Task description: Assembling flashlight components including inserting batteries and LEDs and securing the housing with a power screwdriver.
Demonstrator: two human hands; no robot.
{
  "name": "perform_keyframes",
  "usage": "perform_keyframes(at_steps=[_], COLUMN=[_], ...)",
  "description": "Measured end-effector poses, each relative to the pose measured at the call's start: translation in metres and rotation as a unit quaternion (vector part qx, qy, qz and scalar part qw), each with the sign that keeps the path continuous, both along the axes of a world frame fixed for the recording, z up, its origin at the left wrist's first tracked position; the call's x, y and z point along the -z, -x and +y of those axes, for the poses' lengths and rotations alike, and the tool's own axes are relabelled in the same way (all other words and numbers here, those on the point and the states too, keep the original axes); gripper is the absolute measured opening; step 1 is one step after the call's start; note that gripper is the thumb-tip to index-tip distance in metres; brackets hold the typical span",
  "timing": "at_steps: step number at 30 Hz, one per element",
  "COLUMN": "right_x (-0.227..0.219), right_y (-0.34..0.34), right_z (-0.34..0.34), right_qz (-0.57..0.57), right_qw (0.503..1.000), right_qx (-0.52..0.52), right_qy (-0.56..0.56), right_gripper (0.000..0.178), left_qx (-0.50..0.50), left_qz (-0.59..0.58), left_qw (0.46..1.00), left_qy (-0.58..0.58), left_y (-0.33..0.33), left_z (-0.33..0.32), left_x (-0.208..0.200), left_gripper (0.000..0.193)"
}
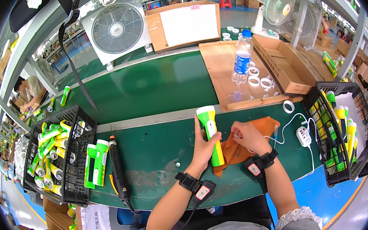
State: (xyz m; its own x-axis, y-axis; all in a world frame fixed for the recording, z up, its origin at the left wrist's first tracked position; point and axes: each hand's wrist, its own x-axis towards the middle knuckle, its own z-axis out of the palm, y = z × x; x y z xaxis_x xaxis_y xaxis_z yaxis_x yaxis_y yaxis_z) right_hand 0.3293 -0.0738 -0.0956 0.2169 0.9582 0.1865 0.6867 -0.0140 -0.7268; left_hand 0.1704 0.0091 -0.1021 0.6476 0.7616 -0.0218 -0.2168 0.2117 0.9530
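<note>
My left hand (205,147) is wrapped round a green and yellow flashlight (213,138) with a white panel, its head pointing away from me. Just to the right, my right hand (251,137) is closed in a pinch at the end of a white charging cable (286,127); the plug itself is mostly hidden by the fingers. An orange cloth (230,156) lies under and beside that hand. The cable leads to a white charger block (303,136) on the green table. Two more green and white flashlights (100,162) lie at the left, beside a black electric screwdriver (117,170).
Black crates of flashlights flank me at the left (82,144) and right (324,146). Beyond the table edge are a green belt (163,86), a wooden board (219,67) with a bottle (243,58) and white rings, a cardboard tray (302,81) and a box fan (117,29).
</note>
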Motion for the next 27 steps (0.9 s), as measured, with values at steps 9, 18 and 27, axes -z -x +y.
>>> perform_keyframes(at_steps=[9,18,27], right_x=[-0.011,-0.026,-0.024], right_y=[0.014,0.014,0.008], right_z=[0.006,0.0,-0.001], right_qz=[0.232,0.026,-0.226], right_qw=[0.964,0.992,0.955], right_qx=[0.037,0.05,0.022], right_qy=[-0.125,-0.116,-0.189], right_gripper=[0.016,0.019,0.011], left_qx=[0.06,0.045,0.08], left_qz=[-0.013,0.0,0.042], left_qw=[0.996,0.999,0.989], left_qy=[0.061,-0.024,-0.119], left_y=[-0.001,-0.002,0.004], left_z=[0.003,0.003,0.005], left_x=[0.004,0.01,0.009], left_gripper=[0.064,0.059,0.066])
